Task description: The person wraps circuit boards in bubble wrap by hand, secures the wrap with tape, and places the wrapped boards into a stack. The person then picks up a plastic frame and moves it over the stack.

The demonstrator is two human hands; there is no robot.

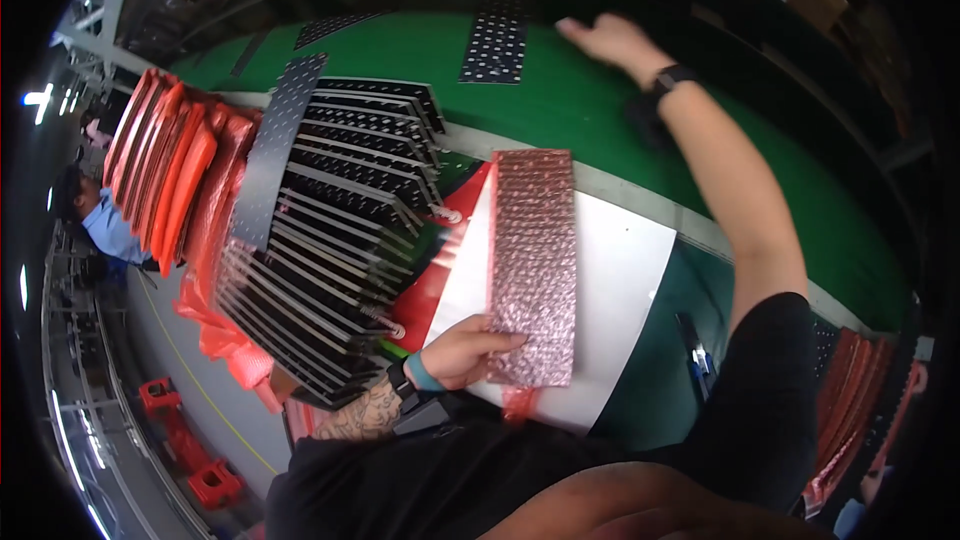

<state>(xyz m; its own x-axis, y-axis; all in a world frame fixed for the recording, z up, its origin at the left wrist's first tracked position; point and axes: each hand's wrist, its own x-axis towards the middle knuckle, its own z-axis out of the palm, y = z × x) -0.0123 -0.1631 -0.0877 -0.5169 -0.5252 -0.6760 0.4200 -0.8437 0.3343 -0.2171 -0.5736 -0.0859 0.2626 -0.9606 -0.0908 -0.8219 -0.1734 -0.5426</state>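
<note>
My left hand [463, 352] pinches the lower end of a long pink bubble-wrap sleeve [535, 250], thumb on top. The sleeve lies over a white sheet [622, 258] on the bench; whether a panel is inside it I cannot tell. My right hand [612, 40] is stretched far out over the green belt [590, 105], fingers apart and nothing visible in it. Left of that hand, on the belt, is a black perforated panel [494, 45], apart from the fingers.
Several black panels stand in a row [350, 200] at left, with a dark strip [285, 145] across them. Beyond are stacked red bubble-wrap sleeves [165, 170]. A blue-black cutter [697, 355] lies right of the sheet. Another person [110, 225] is at far left.
</note>
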